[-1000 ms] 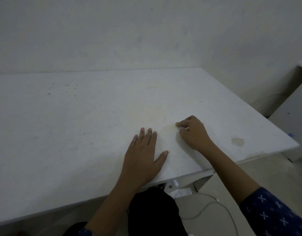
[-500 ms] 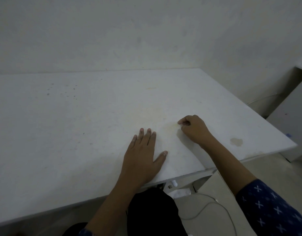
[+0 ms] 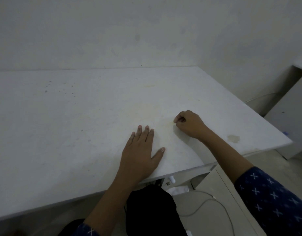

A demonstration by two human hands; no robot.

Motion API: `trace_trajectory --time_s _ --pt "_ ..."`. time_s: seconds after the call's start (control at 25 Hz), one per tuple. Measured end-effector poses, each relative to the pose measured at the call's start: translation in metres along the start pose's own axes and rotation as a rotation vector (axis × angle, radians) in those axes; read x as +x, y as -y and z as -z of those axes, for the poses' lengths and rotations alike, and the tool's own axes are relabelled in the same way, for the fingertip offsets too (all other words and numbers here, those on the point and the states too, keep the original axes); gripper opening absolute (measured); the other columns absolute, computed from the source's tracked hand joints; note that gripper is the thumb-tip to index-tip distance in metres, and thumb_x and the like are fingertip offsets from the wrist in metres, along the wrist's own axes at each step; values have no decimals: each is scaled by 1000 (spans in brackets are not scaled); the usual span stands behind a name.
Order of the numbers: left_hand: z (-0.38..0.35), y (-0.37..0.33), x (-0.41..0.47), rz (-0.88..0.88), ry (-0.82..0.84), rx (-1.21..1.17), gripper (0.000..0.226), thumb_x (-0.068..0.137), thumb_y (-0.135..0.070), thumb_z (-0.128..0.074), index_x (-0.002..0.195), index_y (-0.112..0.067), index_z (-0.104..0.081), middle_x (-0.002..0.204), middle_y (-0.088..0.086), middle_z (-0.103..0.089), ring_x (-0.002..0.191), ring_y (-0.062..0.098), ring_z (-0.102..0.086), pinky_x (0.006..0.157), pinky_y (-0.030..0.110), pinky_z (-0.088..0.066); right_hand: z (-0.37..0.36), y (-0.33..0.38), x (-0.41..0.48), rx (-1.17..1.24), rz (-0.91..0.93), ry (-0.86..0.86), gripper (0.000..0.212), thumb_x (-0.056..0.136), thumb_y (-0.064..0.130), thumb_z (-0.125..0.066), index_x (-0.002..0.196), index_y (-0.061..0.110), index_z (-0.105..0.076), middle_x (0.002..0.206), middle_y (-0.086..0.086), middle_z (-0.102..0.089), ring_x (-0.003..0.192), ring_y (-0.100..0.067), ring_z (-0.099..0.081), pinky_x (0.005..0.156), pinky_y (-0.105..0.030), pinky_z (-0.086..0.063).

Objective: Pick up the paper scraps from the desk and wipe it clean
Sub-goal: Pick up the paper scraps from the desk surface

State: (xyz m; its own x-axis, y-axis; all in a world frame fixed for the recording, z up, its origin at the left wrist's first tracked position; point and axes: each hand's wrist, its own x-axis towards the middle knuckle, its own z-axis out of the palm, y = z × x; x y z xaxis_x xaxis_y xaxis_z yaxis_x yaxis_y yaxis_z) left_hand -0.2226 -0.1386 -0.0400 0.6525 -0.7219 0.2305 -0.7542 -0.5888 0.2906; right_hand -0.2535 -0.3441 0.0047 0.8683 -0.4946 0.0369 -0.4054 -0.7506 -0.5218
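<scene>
I see the white worktop (image 3: 78, 133) lying flat, with dark specks (image 3: 46, 91) far left, a yellowish smear (image 3: 169, 123) mid-front, and a tan stain (image 3: 233, 138) near its right corner.

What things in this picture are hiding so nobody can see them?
Head view:
Inside the right hand: curled fingers hide whether it holds a paper scrap.
Desk under the left hand: the palm covers it.
Desk's left end: cut off by the frame edge.
Dark specks: too small to identify.
</scene>
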Motion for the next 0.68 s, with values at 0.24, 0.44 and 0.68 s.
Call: trace_trajectory --time_s 0.24,0.44,0.68 --pt "3 -1 -1 -1 0 -8 91 75 -66 1 149 -17 -13 158 1 -8 146 16 1 115 27 5 2 -3 -1 -128 441 185 29 90 8 -50 116 15 -62 120 -2 -56 111 -14 -49 92 -21 -34" --pt "2 -1 -1 4 -11 1 90 75 -66 -1 149 -17 -13 158 1 -9 146 15 1 112 24 9 -9 -9 -2 -116 632 87 32 87 9 -47 112 6 -66 113 -9 -65 105 -19 -58 93 -30 -48" --pt "2 -1 -1 6 -21 -14 89 76 -66 -2 149 -17 -14 158 -1 -9 146 14 1 113 24 8 -4 -12 6 -114 650 66 16 84 4 -53 93 7 -65 93 -3 -62 87 -17 -56 78 -33 -50"
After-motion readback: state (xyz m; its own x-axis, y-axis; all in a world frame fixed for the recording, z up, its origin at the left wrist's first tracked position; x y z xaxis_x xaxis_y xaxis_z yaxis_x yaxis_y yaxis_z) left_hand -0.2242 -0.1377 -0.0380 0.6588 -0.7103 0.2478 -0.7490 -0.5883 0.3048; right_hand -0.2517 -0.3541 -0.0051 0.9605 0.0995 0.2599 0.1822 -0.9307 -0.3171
